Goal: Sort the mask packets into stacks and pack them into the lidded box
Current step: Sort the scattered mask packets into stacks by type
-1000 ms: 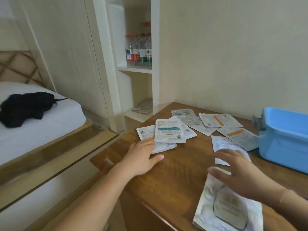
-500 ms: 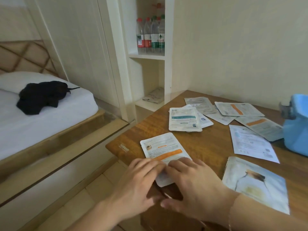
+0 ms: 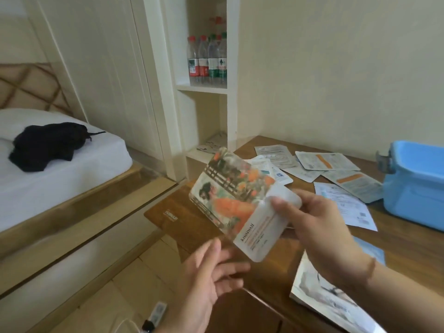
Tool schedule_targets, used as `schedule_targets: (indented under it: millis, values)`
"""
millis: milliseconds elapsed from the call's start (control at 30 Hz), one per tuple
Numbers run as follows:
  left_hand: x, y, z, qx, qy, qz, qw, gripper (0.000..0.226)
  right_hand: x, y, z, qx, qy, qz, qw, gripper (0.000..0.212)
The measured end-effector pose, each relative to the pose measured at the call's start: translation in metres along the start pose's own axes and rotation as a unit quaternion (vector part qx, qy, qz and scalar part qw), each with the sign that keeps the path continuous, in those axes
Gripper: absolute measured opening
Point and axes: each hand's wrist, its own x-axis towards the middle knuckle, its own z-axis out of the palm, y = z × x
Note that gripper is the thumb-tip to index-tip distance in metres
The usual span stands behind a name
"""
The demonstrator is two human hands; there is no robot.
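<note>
Sorting step: right hand [image 3: 319, 227] pinching a floral mask packet [image 3: 237, 203] above the tabletop [image 3: 276, 265]; left hand [image 3: 209, 272] loose, empty. Next, probably matching it to a stack

floral packet [image 3: 236, 200] tilted, held up | other packets [image 3: 336, 174] on table | blue box [image 3: 415, 186] right

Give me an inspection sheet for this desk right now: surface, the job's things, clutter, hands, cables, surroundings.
Surface: brown wooden desk, its corner over the tiled floor.
Job's things: floral orange-printed mask packet held up in the air; flat pale mask packets scattered at the desk's back; large white pouch at the near edge; light blue plastic box at the right.
Clutter: nothing seen.
Hands: right hand pinches the floral packet; left hand open below it.
Cables: thin white cable on the floor.
Surroundings: water bottles on a white shelf; black cloth on the bed.
</note>
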Motion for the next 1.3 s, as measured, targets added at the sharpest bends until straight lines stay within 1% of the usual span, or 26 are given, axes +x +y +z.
schedule_targets:
  millis: [33, 67, 167, 233, 267, 333, 400, 467, 533, 567, 600, 633, 667, 700, 733, 767, 800, 833, 867, 900, 967, 1033, 1133, 1167, 1267, 1300]
  values:
    - [0.004, 0.009, 0.005, -0.002, -0.011, 0.005, 1.000, 0.045, -0.004, -0.001, -0.005, 0.057, -0.022, 0.051, 0.997, 0.017]
    - [0.006, 0.018, 0.012, -0.002, -0.014, 0.013, 1.000, 0.041, -0.010, 0.001, -0.010, 0.075, -0.037, 0.081, 0.993, 0.018]
    - [0.012, 0.029, 0.026, 0.025, 0.018, 0.044, 0.999, 0.026, -0.025, 0.008, -0.025, 0.022, -0.048, 0.122, 0.991, 0.019]
    - [0.014, 0.028, 0.037, 0.052, 0.012, 0.048, 0.997, 0.021, -0.029, 0.004, -0.044, -0.034, -0.044, 0.114, 0.992, 0.027]
    - [0.015, 0.026, 0.045, 0.074, -0.009, 0.050, 0.996, 0.018, -0.030, 0.000, -0.057, -0.066, -0.045, 0.099, 0.992, 0.035]
    - [0.016, 0.020, 0.064, 0.140, -0.081, 0.061, 0.985, 0.016, -0.035, -0.011, -0.082, -0.108, -0.041, 0.062, 0.991, 0.057]
    - [0.013, 0.014, 0.090, 0.219, -0.168, 0.078, 0.958, 0.016, -0.039, -0.018, -0.110, -0.095, -0.001, 0.016, 0.995, 0.068]
    - [0.011, 0.006, 0.119, 0.268, -0.231, 0.088, 0.931, 0.017, -0.046, -0.023, -0.137, -0.101, 0.050, -0.010, 0.994, 0.065]
    - [0.010, -0.005, 0.143, 0.300, -0.277, 0.097, 0.908, 0.018, -0.054, -0.023, -0.162, -0.137, 0.082, -0.006, 0.987, 0.051]
    - [0.011, -0.012, 0.151, 0.336, -0.294, 0.122, 0.886, 0.019, -0.058, -0.020, -0.175, -0.139, 0.092, 0.006, 0.986, 0.043]
    - [0.012, -0.019, 0.155, 0.397, -0.305, 0.159, 0.851, 0.027, -0.062, -0.015, -0.187, -0.126, 0.104, 0.022, 0.986, 0.037]
    - [0.014, -0.026, 0.156, 0.475, -0.311, 0.196, 0.800, 0.041, -0.066, -0.010, -0.198, -0.105, 0.121, 0.041, 0.986, 0.034]
    - [0.016, -0.031, 0.153, 0.558, -0.319, 0.221, 0.733, 0.060, -0.069, -0.004, -0.208, -0.088, 0.139, 0.059, 0.985, 0.031]
    - [0.017, -0.035, 0.150, 0.632, -0.334, 0.239, 0.657, 0.075, -0.072, 0.001, -0.217, -0.079, 0.156, 0.074, 0.982, 0.029]
    - [0.018, -0.038, 0.146, 0.685, -0.354, 0.249, 0.586, 0.085, -0.074, 0.006, -0.224, -0.079, 0.165, 0.089, 0.979, 0.028]
    - [0.019, -0.040, 0.141, 0.717, -0.374, 0.249, 0.533, 0.092, -0.075, 0.011, -0.228, -0.078, 0.167, 0.102, 0.978, 0.027]
    - [0.018, -0.041, 0.139, 0.735, -0.387, 0.244, 0.500, 0.094, -0.075, 0.016, -0.232, -0.084, 0.167, 0.113, 0.976, 0.027]
    - [0.019, -0.044, 0.136, 0.746, -0.391, 0.238, 0.484, 0.094, -0.074, 0.020, -0.234, -0.093, 0.169, 0.120, 0.974, 0.028]
    - [0.020, -0.045, 0.134, 0.753, -0.387, 0.234, 0.478, 0.093, -0.073, 0.024, -0.233, -0.120, 0.173, 0.121, 0.970, 0.029]
    - [0.020, -0.046, 0.133, 0.757, -0.380, 0.230, 0.478, 0.091, -0.071, 0.028, -0.232, -0.176, 0.179, 0.116, 0.961, 0.030]
    - [0.022, -0.047, 0.131, 0.762, -0.371, 0.226, 0.480, 0.087, -0.065, 0.034, -0.229, -0.343, 0.187, 0.087, 0.916, 0.031]
    - [0.024, -0.047, 0.129, 0.762, -0.367, 0.223, 0.484, 0.085, -0.060, 0.036, -0.223, -0.444, 0.184, 0.051, 0.875, 0.032]
    - [0.029, -0.044, 0.125, 0.767, -0.359, 0.214, 0.487, 0.085, -0.054, 0.041, -0.213, -0.501, 0.159, 0.015, 0.850, 0.028]
    - [0.031, -0.043, 0.124, 0.767, -0.357, 0.212, 0.489, 0.084, -0.053, 0.043, -0.209, -0.523, 0.155, 0.018, 0.838, 0.026]
    - [0.037, -0.040, 0.119, 0.763, -0.356, 0.216, 0.495, 0.082, -0.050, 0.047, -0.202, -0.603, 0.152, 0.033, 0.783, 0.026]
    - [0.039, -0.039, 0.117, 0.763, -0.356, 0.217, 0.495, 0.082, -0.048, 0.047, -0.201, -0.611, 0.154, 0.034, 0.776, 0.026]
